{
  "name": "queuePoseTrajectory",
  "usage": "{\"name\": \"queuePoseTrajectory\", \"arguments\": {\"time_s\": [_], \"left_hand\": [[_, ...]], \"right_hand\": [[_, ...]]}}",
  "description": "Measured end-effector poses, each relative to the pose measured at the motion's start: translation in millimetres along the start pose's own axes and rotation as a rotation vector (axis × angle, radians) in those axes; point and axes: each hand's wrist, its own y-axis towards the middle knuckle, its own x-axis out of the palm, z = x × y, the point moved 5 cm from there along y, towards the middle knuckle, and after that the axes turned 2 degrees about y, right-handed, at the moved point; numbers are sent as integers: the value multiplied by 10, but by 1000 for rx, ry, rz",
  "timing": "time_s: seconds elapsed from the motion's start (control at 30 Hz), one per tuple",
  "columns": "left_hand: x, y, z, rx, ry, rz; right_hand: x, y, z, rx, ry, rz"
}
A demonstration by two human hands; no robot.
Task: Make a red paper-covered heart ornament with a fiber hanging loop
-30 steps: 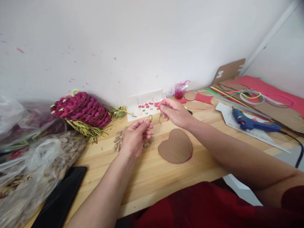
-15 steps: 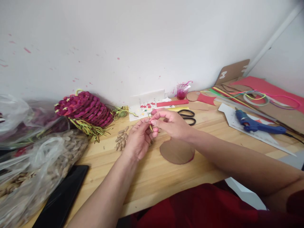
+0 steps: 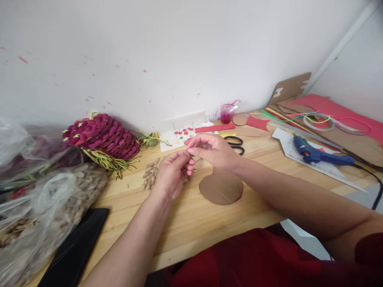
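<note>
Above the table my left hand [image 3: 172, 175] and my right hand [image 3: 212, 150] meet fingertip to fingertip. Both are closed in a pinch on a thin yellowish cord [image 3: 196, 158], most of which the fingers hide. Below my right hand lies a round brown cardboard piece [image 3: 221, 187] with a reddish edge. Several peanuts in their shells [image 3: 149, 175] are heaped beside my left hand. Black-handled scissors [image 3: 238, 150] lie partly hidden behind my right hand.
Star stickers [image 3: 184, 130] and a cup of magenta paint [image 3: 226, 115] stand by the wall. Left are a magenta peanut-shell craft [image 3: 101, 135], a plastic bag of peanuts [image 3: 80, 185] and a black flat object [image 3: 77, 247]. A blue glue gun [image 3: 323, 155] lies right.
The fingers have drawn closer together over the cord, which shows less than before. The whole view has shifted slightly; things on the table stay put.
</note>
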Motion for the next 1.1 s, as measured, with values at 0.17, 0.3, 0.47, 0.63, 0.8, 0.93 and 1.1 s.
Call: {"name": "queuePoseTrajectory", "arguments": {"time_s": [0.17,0.3,0.47,0.63,0.8,0.93,1.1], "left_hand": [[8,-4,-11,-14,-14,-28],[8,10,-19,-22,-26,-34],[14,21,-9,-11,-42,-34],[12,7,4,-9,-47,-32],[8,8,12,-14,-52,-31],[9,10,7,-10,-56,-25],[3,12,-3,-19,-74,-15]], "right_hand": [[-5,16,27,37,65,25],[-57,27,16,51,13,89],[-84,26,15,61,1,112],[-117,34,38,64,-65,139],[-135,45,41,48,-96,149],[-139,49,41,44,-109,152],[-135,49,33,34,-98,152]]}}
